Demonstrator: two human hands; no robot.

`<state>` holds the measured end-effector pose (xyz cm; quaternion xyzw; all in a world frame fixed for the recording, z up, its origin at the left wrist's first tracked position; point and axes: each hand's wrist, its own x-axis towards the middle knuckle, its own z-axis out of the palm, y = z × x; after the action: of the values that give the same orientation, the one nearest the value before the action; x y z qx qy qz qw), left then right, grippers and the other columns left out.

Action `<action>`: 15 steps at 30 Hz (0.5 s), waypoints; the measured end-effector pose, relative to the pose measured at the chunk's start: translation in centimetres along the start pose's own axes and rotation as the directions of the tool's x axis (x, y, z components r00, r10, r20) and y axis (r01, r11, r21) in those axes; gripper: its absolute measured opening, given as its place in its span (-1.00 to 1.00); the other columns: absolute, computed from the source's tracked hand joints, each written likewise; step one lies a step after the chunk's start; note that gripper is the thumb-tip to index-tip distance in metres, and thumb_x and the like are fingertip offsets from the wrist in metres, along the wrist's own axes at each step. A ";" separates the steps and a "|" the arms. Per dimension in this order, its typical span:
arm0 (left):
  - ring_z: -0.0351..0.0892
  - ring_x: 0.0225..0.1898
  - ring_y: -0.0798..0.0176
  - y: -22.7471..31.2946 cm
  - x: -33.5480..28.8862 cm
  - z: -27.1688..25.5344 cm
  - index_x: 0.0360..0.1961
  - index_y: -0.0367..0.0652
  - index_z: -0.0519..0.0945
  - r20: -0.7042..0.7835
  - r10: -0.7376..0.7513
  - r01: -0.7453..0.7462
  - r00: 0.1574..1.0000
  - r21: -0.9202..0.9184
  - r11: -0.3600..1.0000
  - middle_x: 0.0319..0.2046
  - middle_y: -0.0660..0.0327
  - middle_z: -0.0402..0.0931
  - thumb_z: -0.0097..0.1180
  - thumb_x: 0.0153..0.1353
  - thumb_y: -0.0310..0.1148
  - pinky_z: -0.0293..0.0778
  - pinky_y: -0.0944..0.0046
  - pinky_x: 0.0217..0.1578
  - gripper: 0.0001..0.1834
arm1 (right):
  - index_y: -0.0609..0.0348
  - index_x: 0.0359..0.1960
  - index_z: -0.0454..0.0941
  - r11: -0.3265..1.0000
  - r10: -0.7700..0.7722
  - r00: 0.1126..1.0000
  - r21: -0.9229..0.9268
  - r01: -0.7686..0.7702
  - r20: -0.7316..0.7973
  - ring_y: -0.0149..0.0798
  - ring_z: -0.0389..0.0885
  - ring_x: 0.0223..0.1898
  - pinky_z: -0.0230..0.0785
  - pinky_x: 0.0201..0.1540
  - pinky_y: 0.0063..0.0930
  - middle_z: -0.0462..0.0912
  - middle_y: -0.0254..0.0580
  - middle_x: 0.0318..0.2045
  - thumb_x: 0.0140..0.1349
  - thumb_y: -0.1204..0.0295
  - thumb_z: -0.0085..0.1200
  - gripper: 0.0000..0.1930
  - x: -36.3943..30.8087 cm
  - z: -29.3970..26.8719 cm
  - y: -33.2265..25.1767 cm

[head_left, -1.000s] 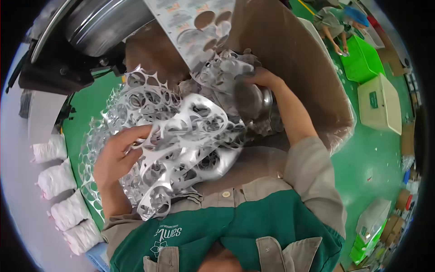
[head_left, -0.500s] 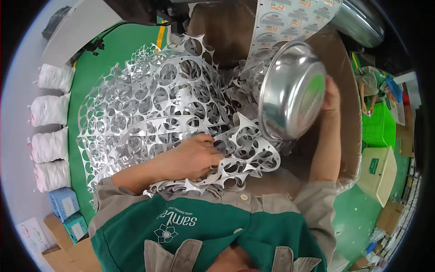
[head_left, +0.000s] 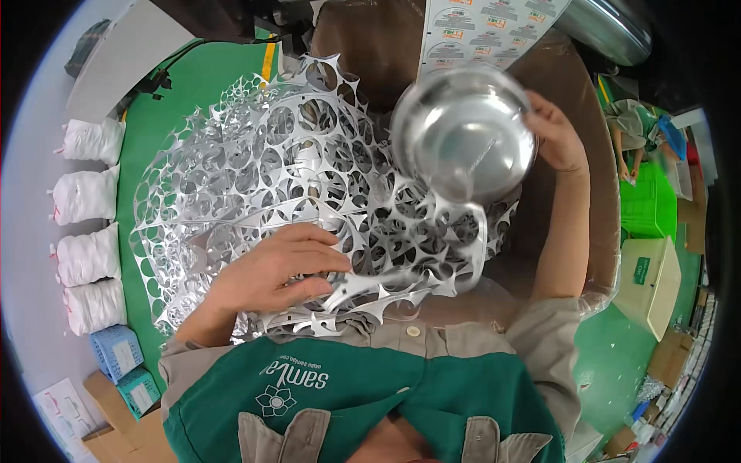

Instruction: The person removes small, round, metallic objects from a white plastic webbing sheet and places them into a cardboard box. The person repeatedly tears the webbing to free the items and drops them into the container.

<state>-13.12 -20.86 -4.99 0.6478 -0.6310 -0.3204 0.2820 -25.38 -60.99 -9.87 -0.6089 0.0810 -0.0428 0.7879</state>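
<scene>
Green floor [head_left: 610, 374] on both sides of us, white bundles [head_left: 83, 195] lined up along the left wall, and a big brown bin [head_left: 596, 193] gaping right before us! Over on the right, a co-worker in a blue cap [head_left: 672, 137] leans at a bright green crate [head_left: 648, 204], with a cream tub [head_left: 652, 285] just beside it.

Centre stage, our right hand [head_left: 557, 133] has the shiny metal bowl [head_left: 471, 139] by its right edge, fingers bent around it. Up it hangs above the scrap, its rim smeared by blur, its top overlapping the lower end of the printed foil strip [head_left: 486, 35].

And down on the left, our left hand [head_left: 278, 270] lies palm down over the silver punched sheet [head_left: 270, 177], fingers loose, thumb apart, clenching nothing; whether the fingertips actually touch, we can't quite tell. That sheet heaps up from the left, ring upon ring, and runs right across to the front of our green shirt [head_left: 347, 374].
</scene>
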 end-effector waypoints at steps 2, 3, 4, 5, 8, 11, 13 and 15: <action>0.42 -0.05 0.00 0.1 0.2 0.3 -0.18 -0.26 0.56 -0.034 -0.003 0.006 0.999 0.066 0.998 -0.19 0.11 0.55 0.11 0.06 -0.37 0.33 0.10 -0.03 -0.71 | 0.24 -0.08 0.44 0.932 -0.080 0.988 0.342 0.121 -0.131 -0.38 0.52 -0.19 0.35 -0.08 -0.47 0.55 -0.27 -0.21 0.18 0.23 0.06 -0.62 0.7 1.1 2.0; 0.43 -0.07 0.01 -0.1 0.6 0.3 -0.18 -0.24 0.56 -0.036 0.008 -0.005 0.999 0.060 0.998 -0.20 0.12 0.55 0.12 0.07 -0.36 0.33 0.12 -0.04 -0.72 | 0.24 -0.06 0.43 0.883 -0.005 0.972 0.455 0.114 -0.233 -0.36 0.52 -0.17 0.34 -0.06 -0.44 0.55 -0.26 -0.19 0.18 0.17 0.06 -0.58 0.7 0.5 5.4; 0.45 -0.10 0.03 -0.4 1.1 0.3 -0.18 -0.21 0.57 -0.034 0.020 -0.018 0.999 0.055 0.998 -0.22 0.12 0.55 0.12 0.08 -0.35 0.33 0.13 -0.05 -0.73 | 0.25 -0.06 0.43 0.984 0.133 0.982 0.134 -0.115 -0.135 -0.31 0.52 -0.14 0.32 -0.05 -0.39 0.55 -0.21 -0.18 0.17 0.13 0.06 -0.54 1.2 -1.0 9.5; 0.47 -0.12 0.05 -0.5 1.3 0.3 -0.18 -0.19 0.57 -0.050 0.017 -0.014 0.999 0.057 0.998 -0.24 0.12 0.55 0.13 0.10 -0.33 0.33 0.14 -0.07 -0.74 | 0.26 -0.06 0.44 0.924 0.301 0.951 -0.223 -0.310 -0.071 -0.27 0.52 -0.12 0.31 -0.03 -0.34 0.56 -0.17 -0.17 0.15 0.08 0.07 -0.50 2.2 -2.1 12.5; 0.48 -0.09 0.02 0.6 1.9 -0.3 -0.21 -0.21 0.58 -0.173 -0.006 0.024 0.985 0.102 0.994 -0.24 0.11 0.55 0.10 0.08 -0.44 0.36 0.12 -0.05 -0.78 | 0.25 -0.10 0.46 -0.042 0.367 0.872 -0.942 -0.333 -0.325 0.07 0.53 -0.10 0.38 -0.09 -0.15 0.53 0.14 -0.11 0.16 0.36 -0.07 -0.69 0.7 0.0 20.7; 0.47 -0.05 0.03 -0.3 3.6 -0.8 -0.26 -0.19 0.59 -0.377 0.069 0.008 0.924 0.200 0.980 -0.23 0.11 0.54 0.10 0.07 -0.46 0.27 0.04 0.07 -0.82 | 0.25 -0.14 0.50 -0.289 0.612 0.771 -0.957 0.011 -0.176 0.01 0.53 -0.07 0.38 -0.08 -0.17 0.52 0.12 -0.09 0.12 0.40 -0.08 -0.70 -1.3 -2.5 23.9; 0.48 -0.06 0.03 -2.2 5.5 -0.9 -0.29 -0.18 0.59 -0.460 0.109 0.032 0.881 0.288 0.957 -0.26 0.10 0.54 0.09 0.07 -0.45 0.18 0.00 0.14 -0.84 | 0.19 -0.07 0.49 -0.060 0.593 0.799 -0.994 -0.087 -0.105 -0.11 0.54 -0.10 0.36 -0.03 -0.29 0.56 -0.02 -0.12 0.05 0.32 0.06 -0.61 0.1 -1.4 17.7; 0.50 -0.18 0.14 -5.1 6.5 0.7 -0.41 -0.13 0.59 -0.502 0.135 0.032 0.855 0.310 0.950 -0.41 0.18 0.55 0.10 0.06 -0.40 0.17 0.03 0.10 -0.91 | 0.20 -0.01 0.46 0.301 0.622 0.780 -0.900 -0.315 -0.065 -0.20 0.53 -0.09 0.34 -0.01 -0.39 0.56 -0.10 -0.11 0.00 0.28 0.16 -0.51 1.7 0.7 7.4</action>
<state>-10.39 -27.14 -9.77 0.7285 -0.5912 -0.0249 0.3452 -23.81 -58.73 -17.02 -0.8685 0.1481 0.3316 0.3374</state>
